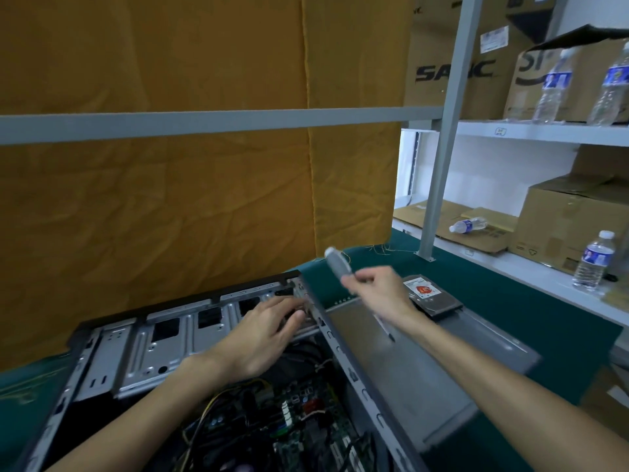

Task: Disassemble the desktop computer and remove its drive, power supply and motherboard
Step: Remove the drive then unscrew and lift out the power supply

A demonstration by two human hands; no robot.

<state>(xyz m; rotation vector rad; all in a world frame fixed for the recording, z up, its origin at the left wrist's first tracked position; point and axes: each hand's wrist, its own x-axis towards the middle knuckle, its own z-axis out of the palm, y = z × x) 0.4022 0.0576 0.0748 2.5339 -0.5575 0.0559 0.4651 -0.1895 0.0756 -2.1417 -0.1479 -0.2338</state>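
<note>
On green cloth (483, 287): open case (211, 338), lying flat, motherboard (299, 417) and cables exposed inside. Beside case, to the right: grey panel (425, 362), flat on the cloth. Drive (432, 296): outside the case, resting on the panel's far end, label up. Left hand (269, 332): inside the case at the bay wall, fingers bent against the metal; whether they grip anything cannot be told. Right hand (377, 289): above the panel, fingers curled round a screwdriver (340, 264), grey handle pointing up and away, tip down over the panel. Behind: yellow cloth (170, 199). Right: shelves (544, 131) with boxes and water bottles.
</note>
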